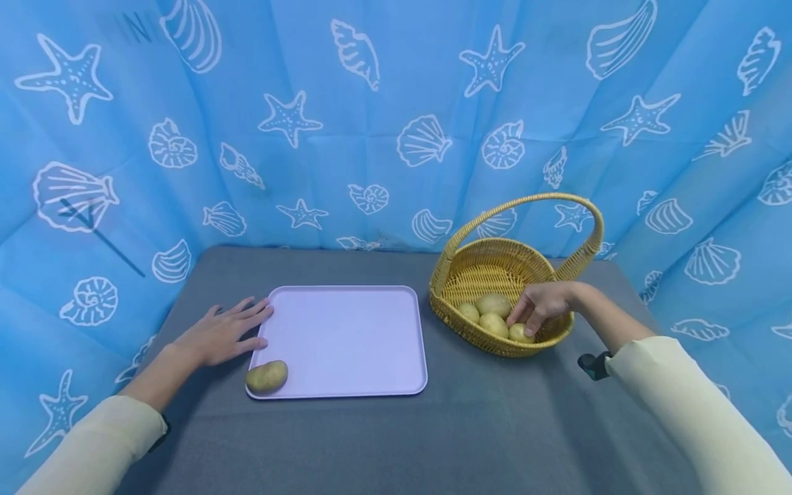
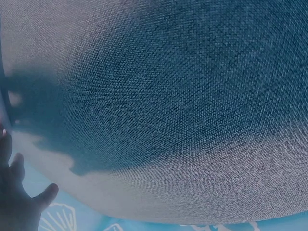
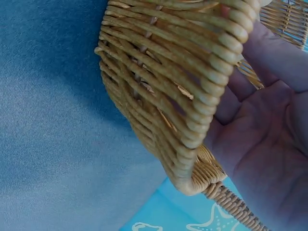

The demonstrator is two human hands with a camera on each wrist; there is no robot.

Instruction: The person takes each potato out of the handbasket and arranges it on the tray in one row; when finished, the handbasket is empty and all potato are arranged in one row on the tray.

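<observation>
1. Left hand (image 1: pixel 230 335): palm down, fingers straight and spread, with nothing in its hold. The fingertips and thumb lie at the nearest short edge of the tray (image 1: pixel 343 344), which extends to the right of this hand.
2. Single potato (image 1: pixel 267 377): lies in the tray's corner, to the right of the left hand and nearer the person, apart from the thumb.
3. Right hand (image 1: pixel 544 306): reaches over the rim into the wicker basket (image 1: pixel 445 308), fingers bent downward. The thumb and fingertips meet the top of the nearest potato (image 1: pixel 521 333); whether they have a firm hold cannot be told. In the right wrist view, the rim hides part of the fingers.
4. Three other potatoes (image 1: pixel 493 325): grouped in the basket, to the left of the right hand.
5. Basket handle (image 1: pixel 526 201): arches above and beyond the right hand.
6. Desk (image 1: pixel 383 440): grey surface beneath both hands; a blue curtain (image 1: pixel 383 96) with white shell and starfish outlines hangs beyond them.
</observation>
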